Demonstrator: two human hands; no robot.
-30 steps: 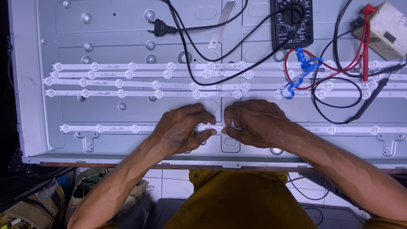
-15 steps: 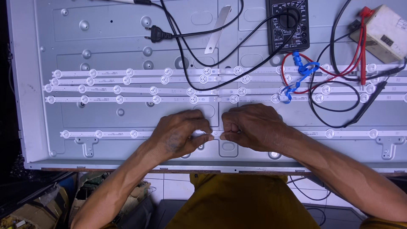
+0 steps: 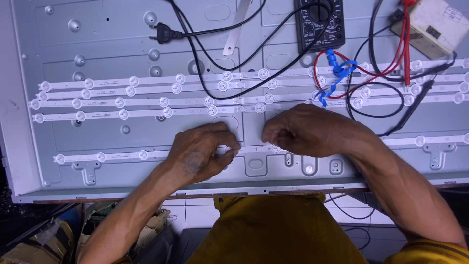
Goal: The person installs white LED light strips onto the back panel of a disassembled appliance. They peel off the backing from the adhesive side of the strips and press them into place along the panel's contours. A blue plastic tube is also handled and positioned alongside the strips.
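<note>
— Where are the hands?

— Both lie low on the grey metal back panel [image 3: 122,29], over the lowest light strip [image 3: 122,156]. The left hand [image 3: 202,151] sits just left of the middle, the right hand [image 3: 308,129] just right of it, with a small gap between them.

— What are the fingers doing?

— On the left hand they are curled and pressed together, the tips pinching the strip at its near end. On the right hand they are bunched and bent down onto the strip where it carries on to the right; the tips are hidden under the knuckles, so I cannot tell whether they pinch it or only press on it.

— And the strip itself?

— It runs flat along the lower part of the panel, white, with round lenses spaced along it, from the far left out past the right wrist. The stretch between the two hands is partly covered.

— What else lies about?

— Four more strips [image 3: 146,90] run side by side above the hands, well apart from the lowest one. A black plug [image 3: 166,34] and its cable cross them. A black meter [image 3: 320,22] lies at the top, with red and black leads [image 3: 405,58] looping to the right, and a blue twisted wire [image 3: 337,73] beneath it. A white box [image 3: 435,24] sits in the top right corner.
</note>
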